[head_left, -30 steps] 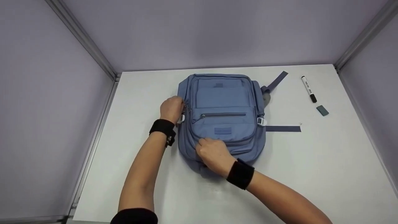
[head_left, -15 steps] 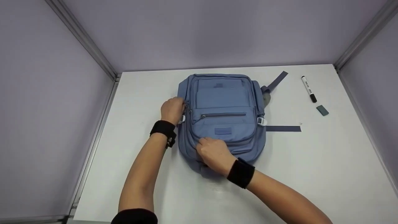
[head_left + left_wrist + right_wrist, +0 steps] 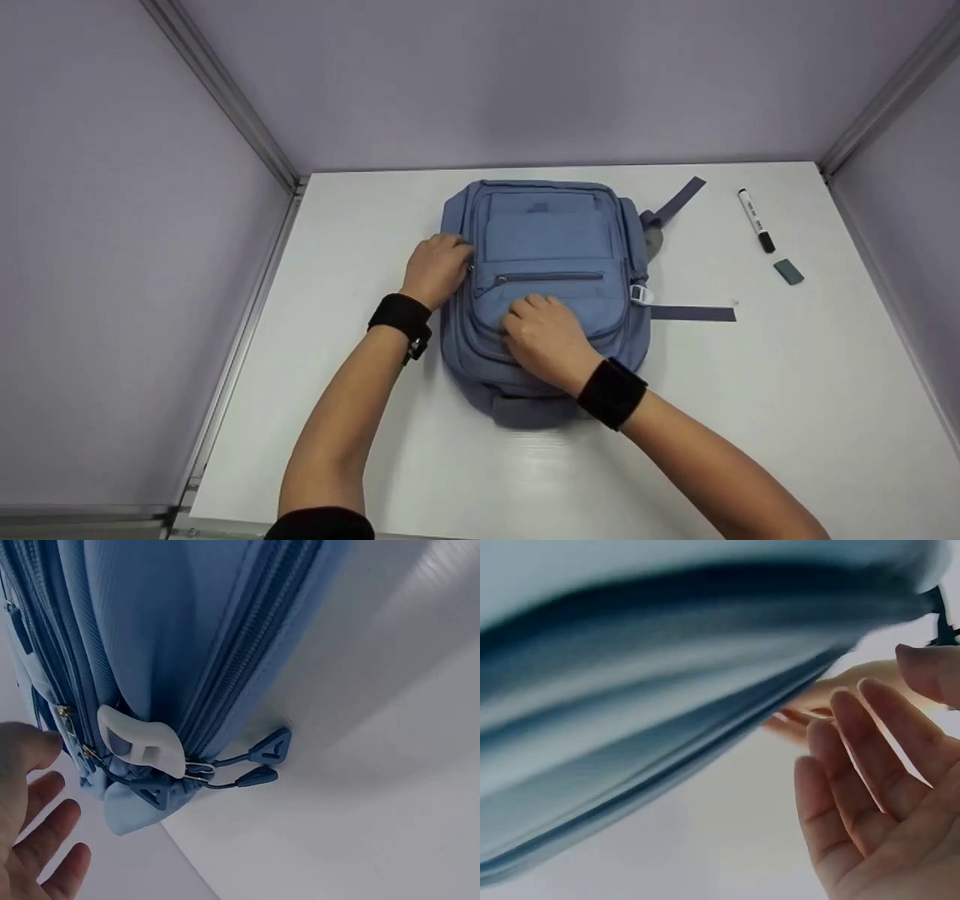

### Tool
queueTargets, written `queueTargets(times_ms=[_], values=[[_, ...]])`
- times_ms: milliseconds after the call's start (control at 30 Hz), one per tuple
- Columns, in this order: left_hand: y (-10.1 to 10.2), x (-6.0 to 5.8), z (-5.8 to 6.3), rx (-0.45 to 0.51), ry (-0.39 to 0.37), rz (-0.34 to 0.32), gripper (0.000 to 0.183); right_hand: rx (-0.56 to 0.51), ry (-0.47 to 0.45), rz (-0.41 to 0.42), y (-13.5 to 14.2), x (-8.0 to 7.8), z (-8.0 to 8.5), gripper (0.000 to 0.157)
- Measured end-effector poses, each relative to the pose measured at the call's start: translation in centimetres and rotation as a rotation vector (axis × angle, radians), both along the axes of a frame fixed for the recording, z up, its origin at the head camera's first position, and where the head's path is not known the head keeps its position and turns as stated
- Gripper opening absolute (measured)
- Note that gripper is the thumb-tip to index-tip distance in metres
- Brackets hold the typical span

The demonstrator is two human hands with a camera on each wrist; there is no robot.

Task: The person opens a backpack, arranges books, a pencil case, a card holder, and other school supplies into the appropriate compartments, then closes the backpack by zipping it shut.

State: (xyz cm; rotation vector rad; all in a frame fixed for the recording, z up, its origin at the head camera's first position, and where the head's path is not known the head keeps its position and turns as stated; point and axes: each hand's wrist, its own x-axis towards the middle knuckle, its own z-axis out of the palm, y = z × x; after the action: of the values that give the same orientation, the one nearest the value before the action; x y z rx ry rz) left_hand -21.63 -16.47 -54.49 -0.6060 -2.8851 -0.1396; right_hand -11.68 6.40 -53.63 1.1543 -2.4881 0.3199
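A blue backpack (image 3: 544, 236) lies front side up on the white table. My left hand (image 3: 439, 270) is at its left edge, beside the zipper pulls. In the left wrist view that hand's fingers (image 3: 56, 829) are loosely bent and hold nothing. A white buckle (image 3: 141, 741) and several dark zipper pulls (image 3: 270, 746) show on the bag's side there. Over the lower front of the bag is my right hand (image 3: 551, 341). Its relaxed fingers (image 3: 877, 765) have nothing between them in the right wrist view, where the backpack's edge (image 3: 652, 690) is blurred.
A white marker (image 3: 754, 217) with a black cap and a small green eraser-like block (image 3: 788, 271) lie to the right. Two straps (image 3: 694, 313) stick out from the bag's right side. Pale panels (image 3: 555, 82) wall the table at the back and sides.
My right hand has moved up and away from the bag's lower left edge to over its front. The left hand has shifted slightly right against the bag. The whole view has shifted a little.
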Motion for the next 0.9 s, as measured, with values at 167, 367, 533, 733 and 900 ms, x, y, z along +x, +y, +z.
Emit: queueTargets(times_ms=[167,367,533,733,900], values=[[0.6,0.0,-0.4,-0.058,-0.09,0.009,0.033,0.032,-0.079,-0.016,1.3,-1.2,-0.2,0.016],[0.6,0.2,-0.6,-0.095,-0.065,0.025,0.029,-0.003,-0.114,0.015,2.4,-1.6,-0.4,0.02],[0.4,0.2,-0.5,-0.133,-0.014,0.022,0.02,-0.01,-0.163,0.038,2.9,-1.5,-0.7,0.019],[0.0,0.1,-0.4,-0.156,0.02,-0.005,0.016,-0.006,-0.19,0.057,2.7,-1.3,-0.9,0.019],[-0.1,0.1,-0.5,-0.145,0.019,-0.019,0.016,-0.045,-0.134,0.062,2.5,-1.1,-1.2,0.01]])
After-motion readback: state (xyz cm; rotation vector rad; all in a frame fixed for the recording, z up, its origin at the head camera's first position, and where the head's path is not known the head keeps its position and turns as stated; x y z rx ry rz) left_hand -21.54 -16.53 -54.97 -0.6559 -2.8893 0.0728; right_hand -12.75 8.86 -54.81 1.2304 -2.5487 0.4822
